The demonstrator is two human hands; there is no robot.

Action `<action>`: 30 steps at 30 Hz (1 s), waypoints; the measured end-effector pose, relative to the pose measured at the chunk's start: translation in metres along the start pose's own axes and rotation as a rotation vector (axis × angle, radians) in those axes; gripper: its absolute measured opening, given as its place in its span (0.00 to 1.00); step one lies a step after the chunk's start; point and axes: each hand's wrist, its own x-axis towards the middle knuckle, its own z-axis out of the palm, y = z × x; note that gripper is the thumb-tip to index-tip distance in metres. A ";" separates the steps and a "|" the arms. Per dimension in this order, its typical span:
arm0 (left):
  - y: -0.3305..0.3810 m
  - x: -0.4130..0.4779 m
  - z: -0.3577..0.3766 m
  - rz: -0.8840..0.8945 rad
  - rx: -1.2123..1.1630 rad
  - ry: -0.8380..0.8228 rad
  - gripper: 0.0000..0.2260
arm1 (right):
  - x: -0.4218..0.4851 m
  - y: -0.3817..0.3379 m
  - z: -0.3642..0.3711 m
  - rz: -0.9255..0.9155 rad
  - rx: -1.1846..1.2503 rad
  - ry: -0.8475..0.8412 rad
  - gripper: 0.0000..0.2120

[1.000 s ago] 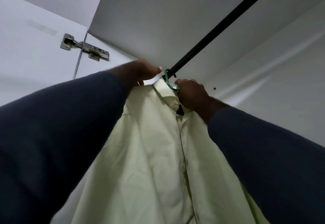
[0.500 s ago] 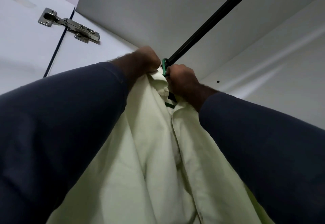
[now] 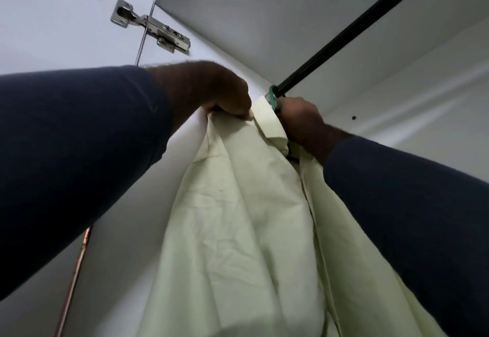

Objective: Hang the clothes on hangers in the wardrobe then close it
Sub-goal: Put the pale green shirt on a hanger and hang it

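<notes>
One shirt (image 3: 238, 217), pale green, hangs inside the white wardrobe (image 3: 264, 19). It sits on a green hanger (image 3: 272, 97) whose hook is looped over the black rail (image 3: 357, 32) under the top panel. The rail runs from the hook up to the right edge of view. The shirt's long axis is upright: its collar is at the top by the hook, and the body falls straight down in loose folds toward the near edge, the front opening facing right. The left hand (image 3: 211, 90) has its fingers curled and pinching the cloth just left of the collar. The right hand (image 3: 301, 119) is closed round the hanger's neck just below the hook, touching the collar. Both arms wear dark blue sleeves (image 3: 79, 151). A metal hinge (image 3: 150, 28) joins the open door (image 3: 53, 19) at far left.
</notes>
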 end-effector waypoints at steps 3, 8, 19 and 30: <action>-0.004 -0.010 0.002 0.029 0.089 0.049 0.15 | -0.014 0.002 -0.001 0.003 -0.001 0.050 0.11; -0.008 -0.048 0.011 0.029 -0.005 0.138 0.16 | -0.046 0.001 -0.017 0.049 -0.013 0.030 0.12; -0.007 -0.182 0.059 0.308 0.397 0.546 0.20 | -0.212 -0.004 -0.054 -0.090 0.164 -0.005 0.09; 0.031 -0.383 0.234 0.714 0.204 0.017 0.21 | -0.528 -0.034 -0.095 0.298 0.566 -0.409 0.05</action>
